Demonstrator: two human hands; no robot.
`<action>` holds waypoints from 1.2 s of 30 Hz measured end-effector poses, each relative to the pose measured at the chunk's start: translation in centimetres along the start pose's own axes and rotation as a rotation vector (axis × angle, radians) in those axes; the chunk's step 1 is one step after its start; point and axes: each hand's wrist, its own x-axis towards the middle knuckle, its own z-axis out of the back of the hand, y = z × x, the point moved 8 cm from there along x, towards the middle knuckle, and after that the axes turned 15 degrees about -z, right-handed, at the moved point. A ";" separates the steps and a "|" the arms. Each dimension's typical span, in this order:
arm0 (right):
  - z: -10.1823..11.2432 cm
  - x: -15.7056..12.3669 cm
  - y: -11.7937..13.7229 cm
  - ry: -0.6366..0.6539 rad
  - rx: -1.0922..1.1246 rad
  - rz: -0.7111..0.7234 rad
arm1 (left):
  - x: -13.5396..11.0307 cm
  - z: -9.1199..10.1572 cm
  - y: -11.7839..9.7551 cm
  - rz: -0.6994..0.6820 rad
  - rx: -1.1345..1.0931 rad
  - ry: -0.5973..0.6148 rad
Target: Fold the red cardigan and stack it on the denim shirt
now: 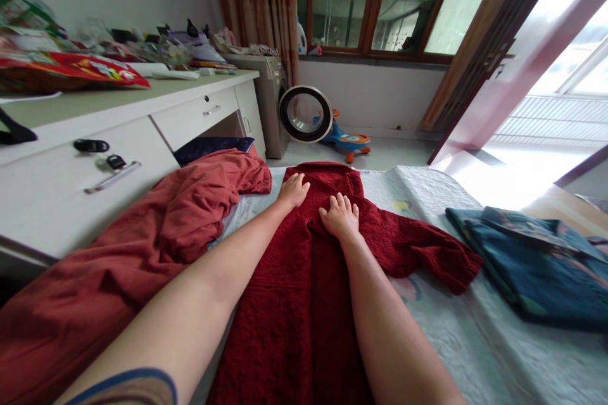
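A dark red long-sleeved garment [285, 304] with a textured surface lies lengthwise in front of me on the bed. One sleeve [427, 247] stretches out to the right; the left sleeve cannot be made out as spread on its side. My left hand [293, 190] rests on the upper left part of the garment, fingers lying over the cloth. To its right, my right hand [341, 215] presses flat on the upper part near the base of the sleeve, fingers spread. Neither hand visibly grips the fabric.
A coral-red piece of clothing [161, 221] is heaped at the left. Folded dark blue clothing [536, 266] lies at the right on the pale bed cover [456, 342]. A cluttered desk [199, 98], a washer with its round door [306, 114] open, and a blue-orange ride-on toy [346, 138] stand beyond.
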 end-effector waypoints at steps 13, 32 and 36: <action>0.1 0.3 -0.3 0.003 0.018 -0.021 | -5.1 -0.7 -3.1 -0.084 -0.006 0.017; 0.7 -0.5 -0.2 -0.108 0.028 -0.005 | -14.4 1.1 -7.9 -0.070 0.020 0.063; 1.0 -0.8 -0.1 -0.116 0.020 -0.007 | -14.3 1.1 -7.8 -0.056 0.015 0.075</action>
